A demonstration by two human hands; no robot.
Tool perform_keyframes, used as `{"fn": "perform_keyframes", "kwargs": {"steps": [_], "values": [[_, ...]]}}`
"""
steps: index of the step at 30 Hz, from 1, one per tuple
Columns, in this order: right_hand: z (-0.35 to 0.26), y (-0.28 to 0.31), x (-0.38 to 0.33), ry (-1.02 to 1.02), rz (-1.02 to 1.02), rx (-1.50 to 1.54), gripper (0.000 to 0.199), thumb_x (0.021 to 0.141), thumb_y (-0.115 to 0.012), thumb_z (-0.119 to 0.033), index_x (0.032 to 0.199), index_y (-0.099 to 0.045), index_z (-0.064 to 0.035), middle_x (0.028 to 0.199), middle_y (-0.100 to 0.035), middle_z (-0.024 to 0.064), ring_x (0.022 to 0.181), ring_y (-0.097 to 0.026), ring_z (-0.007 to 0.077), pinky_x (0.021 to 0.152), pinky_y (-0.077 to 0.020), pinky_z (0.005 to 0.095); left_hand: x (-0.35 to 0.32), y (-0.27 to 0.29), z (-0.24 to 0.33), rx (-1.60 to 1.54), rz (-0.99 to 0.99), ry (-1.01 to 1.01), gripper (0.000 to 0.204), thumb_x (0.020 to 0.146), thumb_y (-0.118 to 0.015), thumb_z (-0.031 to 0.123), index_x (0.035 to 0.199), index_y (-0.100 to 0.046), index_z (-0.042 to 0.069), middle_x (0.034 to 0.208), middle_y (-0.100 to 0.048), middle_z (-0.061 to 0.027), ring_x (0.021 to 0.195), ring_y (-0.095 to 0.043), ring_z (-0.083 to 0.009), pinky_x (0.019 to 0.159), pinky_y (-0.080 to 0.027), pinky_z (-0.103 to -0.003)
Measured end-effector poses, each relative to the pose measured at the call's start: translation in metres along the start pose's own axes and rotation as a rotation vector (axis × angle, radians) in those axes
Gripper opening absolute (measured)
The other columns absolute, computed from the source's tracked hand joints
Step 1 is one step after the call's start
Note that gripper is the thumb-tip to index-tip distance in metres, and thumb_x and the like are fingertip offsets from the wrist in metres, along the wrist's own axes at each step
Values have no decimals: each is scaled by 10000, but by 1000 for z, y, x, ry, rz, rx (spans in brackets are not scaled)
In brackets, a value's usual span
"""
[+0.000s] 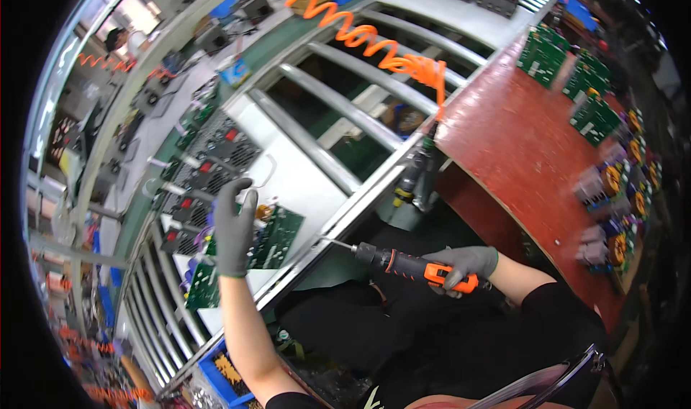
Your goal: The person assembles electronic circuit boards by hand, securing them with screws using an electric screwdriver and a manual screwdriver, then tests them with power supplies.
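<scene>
A black-and-orange power screwdriver (399,263) lies across the worker's lap area, gripped in the gray-gloved right hand (471,261), its slim bit pointing left toward the metal rail of a roller conveyor (335,110); whether the tip touches the rail cannot be told. The gray-gloved left hand (235,230) is raised over a green circuit board (285,233) on a white panel (309,186), fingers loosely parted and partly bent; contact with the board is unclear. A second green board (204,287) sits below that hand, and metal-cased units (223,150) with red parts stand just beyond. Behind the screwdriver, another, yellow-and-black driver (412,175) hangs beneath an orange coiled hose (360,41). At right, a red tabletop (515,150) bears more circuit boards (543,55) and component assemblies (612,182). A blue bin (214,375) stands at lower left.
</scene>
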State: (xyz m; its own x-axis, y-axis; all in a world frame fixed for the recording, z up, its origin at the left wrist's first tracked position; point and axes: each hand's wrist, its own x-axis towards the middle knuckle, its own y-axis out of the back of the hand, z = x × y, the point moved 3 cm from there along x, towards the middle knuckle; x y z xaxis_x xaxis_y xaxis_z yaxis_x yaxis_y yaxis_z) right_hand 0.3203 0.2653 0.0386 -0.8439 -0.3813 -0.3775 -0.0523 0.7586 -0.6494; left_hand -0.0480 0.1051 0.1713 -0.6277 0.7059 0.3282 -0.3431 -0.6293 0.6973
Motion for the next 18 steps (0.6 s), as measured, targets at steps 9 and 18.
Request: {"fn": "perform_keyframes", "kwargs": {"steps": [9, 18], "values": [[106, 94, -92, -166, 624, -75, 777, 746, -710, -110, 1468, -427, -80, 882, -601, 70, 634, -629, 139, 566, -545, 292, -22, -30, 16, 537, -306, -43, 307, 861, -681, 124, 1163, -628, 105, 1124, -652, -129, 1002, -626, -345, 870, -498, -444], [235, 266, -81, 139, 1710, -228, 546, 755, -762, -307, 1166, -565, -5, 1038, -643, 160, 972, -655, 294, 850, -525, 420, -29, -31, 2, 551, -262, -62, 550, 830, -694, 81, 1353, -523, 93, 1207, -622, -155, 1109, -586, -340, 973, -443, -443]]}}
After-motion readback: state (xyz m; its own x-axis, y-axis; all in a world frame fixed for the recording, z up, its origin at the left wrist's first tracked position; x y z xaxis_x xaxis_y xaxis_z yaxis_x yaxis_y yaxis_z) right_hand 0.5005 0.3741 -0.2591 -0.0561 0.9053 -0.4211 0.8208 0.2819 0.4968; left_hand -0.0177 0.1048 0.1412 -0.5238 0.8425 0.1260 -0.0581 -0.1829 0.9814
